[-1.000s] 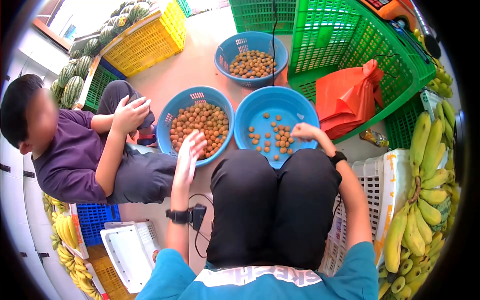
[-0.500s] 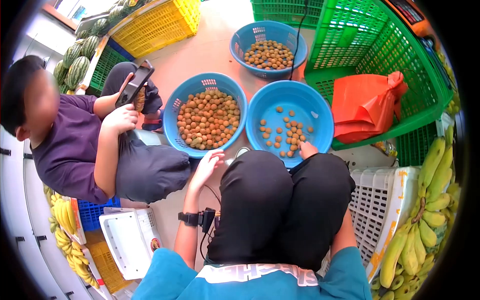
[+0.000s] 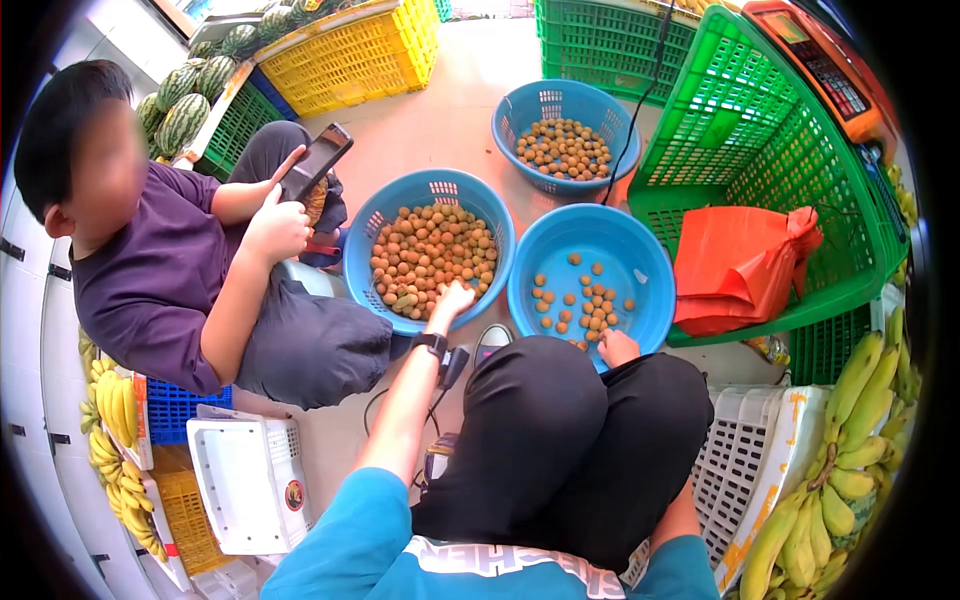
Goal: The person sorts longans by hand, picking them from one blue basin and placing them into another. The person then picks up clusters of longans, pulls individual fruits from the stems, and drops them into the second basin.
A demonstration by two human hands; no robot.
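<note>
Many round brown fruits (image 3: 430,245) fill much of a blue basket (image 3: 362,225). My left hand (image 3: 456,298) reaches over its near side and touches the fruits there; its fingers are too small to make out. To the right, a blue basin (image 3: 640,240) holds fewer round fruits (image 3: 600,300) scattered on its bottom. At the basin's near edge is my right hand (image 3: 618,347), next to the lowest fruits, with its fingertips partly hidden. Behind stands another blue basket (image 3: 510,125) with more of the same fruits (image 3: 565,150).
At the left a seated person (image 3: 160,260) holds a phone (image 3: 318,162). A green crate (image 3: 790,130) with a red bag (image 3: 740,265) stands at the right. Bananas (image 3: 835,460) lie near a white crate (image 3: 735,440). A black cable (image 3: 655,75) hangs by the back basket.
My left hand has moved forward from beside my knee into the left basket. My right hand stays at the basin's near edge. The view has shifted slightly.
</note>
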